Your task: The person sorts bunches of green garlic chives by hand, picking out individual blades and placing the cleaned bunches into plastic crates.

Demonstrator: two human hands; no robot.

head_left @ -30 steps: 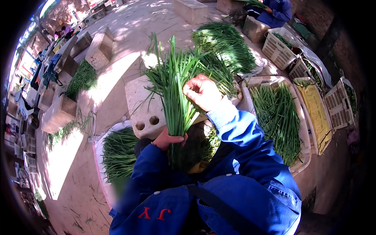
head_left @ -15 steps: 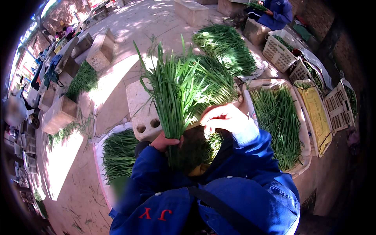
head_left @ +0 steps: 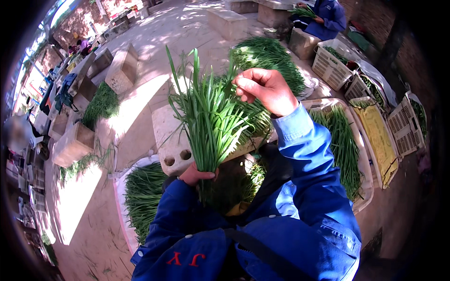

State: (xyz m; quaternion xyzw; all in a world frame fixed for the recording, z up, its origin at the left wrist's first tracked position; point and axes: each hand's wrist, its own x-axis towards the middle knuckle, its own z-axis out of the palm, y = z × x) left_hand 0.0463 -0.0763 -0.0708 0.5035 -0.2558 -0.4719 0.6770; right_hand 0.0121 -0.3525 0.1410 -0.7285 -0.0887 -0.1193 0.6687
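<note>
My left hand [head_left: 196, 174] is closed around the lower stems of an upright bunch of garlic chives [head_left: 208, 133]. The long leaves fan out above my fist. Beside the upper leaves, my right hand [head_left: 266, 91] is raised with thumb and fingers pinched together at a chive leaf. Behind the bunch, more chives [head_left: 255, 122] lie on a pale stone block [head_left: 169, 136] with round holes. To the right, a shallow crate [head_left: 365, 161] holds chives laid lengthwise. At my left, another heap of chives [head_left: 143, 189] rests on a white, pink-edged sheet [head_left: 123, 199].
A large chive pile [head_left: 272, 61] lies farther ahead. Plastic crates [head_left: 330, 65] and a yellow sack [head_left: 378, 140] line the right side. Stone blocks [head_left: 123, 70] stand at the left. A person in blue [head_left: 328, 21] sits at the far right holding greens.
My right hand has risen from beside the stems to the upper leaves, its forearm now crossing over the right crate. My left hand keeps its grip on the bunch.
</note>
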